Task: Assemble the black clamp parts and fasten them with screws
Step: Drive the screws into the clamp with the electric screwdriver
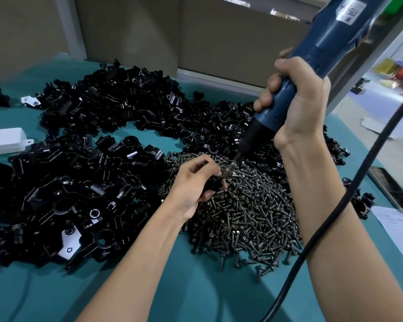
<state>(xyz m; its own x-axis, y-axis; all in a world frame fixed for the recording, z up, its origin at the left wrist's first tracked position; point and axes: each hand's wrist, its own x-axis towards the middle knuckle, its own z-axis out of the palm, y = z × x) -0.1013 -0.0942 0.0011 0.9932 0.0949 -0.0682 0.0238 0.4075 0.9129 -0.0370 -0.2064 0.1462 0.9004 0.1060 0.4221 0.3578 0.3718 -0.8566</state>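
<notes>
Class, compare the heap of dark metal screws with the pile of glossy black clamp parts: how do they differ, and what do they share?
The heap of dark metal screws holds small, thin pieces; the pile of glossy black clamp parts holds bigger, chunkier, varied ones. The screws form one compact mound; the clamp parts sprawl across left and back. Both lie loose on the teal table.

left hand (196, 182): bare, short nails
right hand (296, 101): bare, short nails, tendons showing at wrist
forearms (335, 217): bare all along
</notes>
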